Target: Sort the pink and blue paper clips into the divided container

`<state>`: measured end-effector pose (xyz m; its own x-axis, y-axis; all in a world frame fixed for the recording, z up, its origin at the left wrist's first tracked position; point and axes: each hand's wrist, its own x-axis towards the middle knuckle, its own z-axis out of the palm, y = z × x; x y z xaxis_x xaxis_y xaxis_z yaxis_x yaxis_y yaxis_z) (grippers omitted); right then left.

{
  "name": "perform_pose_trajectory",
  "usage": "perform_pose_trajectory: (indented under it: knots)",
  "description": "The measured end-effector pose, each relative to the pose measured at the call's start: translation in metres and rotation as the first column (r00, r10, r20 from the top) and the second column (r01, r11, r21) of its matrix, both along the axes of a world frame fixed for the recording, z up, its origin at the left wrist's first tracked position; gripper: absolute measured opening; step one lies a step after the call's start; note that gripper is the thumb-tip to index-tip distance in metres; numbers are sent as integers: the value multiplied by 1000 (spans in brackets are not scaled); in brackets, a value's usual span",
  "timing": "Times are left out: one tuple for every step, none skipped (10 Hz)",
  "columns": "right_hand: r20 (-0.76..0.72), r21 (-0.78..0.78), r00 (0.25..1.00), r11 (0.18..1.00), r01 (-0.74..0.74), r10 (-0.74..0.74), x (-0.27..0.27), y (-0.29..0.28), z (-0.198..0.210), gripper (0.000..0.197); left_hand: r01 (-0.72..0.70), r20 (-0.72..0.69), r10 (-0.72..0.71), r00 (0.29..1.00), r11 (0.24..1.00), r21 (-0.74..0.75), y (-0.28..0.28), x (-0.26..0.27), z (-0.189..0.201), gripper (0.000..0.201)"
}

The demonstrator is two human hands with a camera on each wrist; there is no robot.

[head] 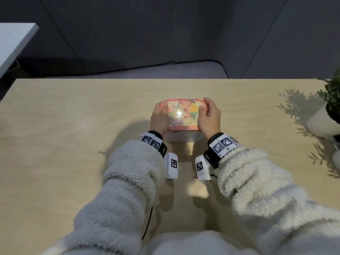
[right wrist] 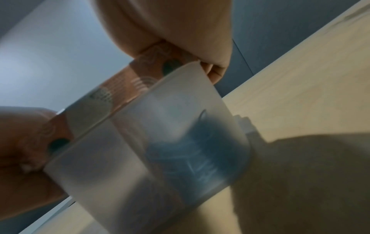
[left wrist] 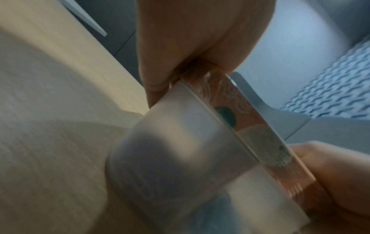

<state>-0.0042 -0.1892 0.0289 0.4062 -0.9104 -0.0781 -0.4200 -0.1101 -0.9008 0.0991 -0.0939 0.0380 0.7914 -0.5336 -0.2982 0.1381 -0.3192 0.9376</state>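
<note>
The divided container (head: 184,138) is a frosted white box under a pink flowered lid (head: 185,111), closed, at the middle of the table. My left hand (head: 159,116) grips its left end, thumb lying on the lid. My right hand (head: 209,116) grips the right end in the same way. In the left wrist view the frosted wall (left wrist: 180,150) and the lid's rim (left wrist: 240,110) fill the frame, blurred. Blue paper clips (right wrist: 196,150) show as a dark blue mass through the container (right wrist: 124,158) in the right wrist view. No pink clips can be made out, and no loose clips lie on the table.
The light wooden table (head: 73,126) reaches to a far edge, with a grey bench behind it. A plant in a white pot (head: 323,118) stands at the right edge. The corner of a white surface (head: 12,43) shows at the upper left.
</note>
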Motion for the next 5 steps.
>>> perform_pose_trajectory:
  knots:
    - [14, 9, 1000, 1000, -11, 11, -1, 2, 1, 39, 26, -6, -26, 1000, 1000, -16, -1, 2, -2, 33]
    - [51, 1, 999, 1000, 4, -5, 0, 2, 0, 38, 61, 43, -62, 997, 998, 13, -2, 3, -8, 43]
    - [52, -4, 999, 1000, -3, 4, 0, -1, 0, 38, 54, 84, -56, 995, 998, 26, -7, 5, -27, 59]
    - [6, -22, 1000, 1000, -16, 16, -3, 0, 6, 37, 29, -6, -29, 1000, 1000, 7, -2, -4, -10, 44]
    - [21, -16, 1000, 1000, 15, -15, -2, 0, 10, 36, 1, -104, -8, 995, 998, -60, 2, -2, -1, 34]
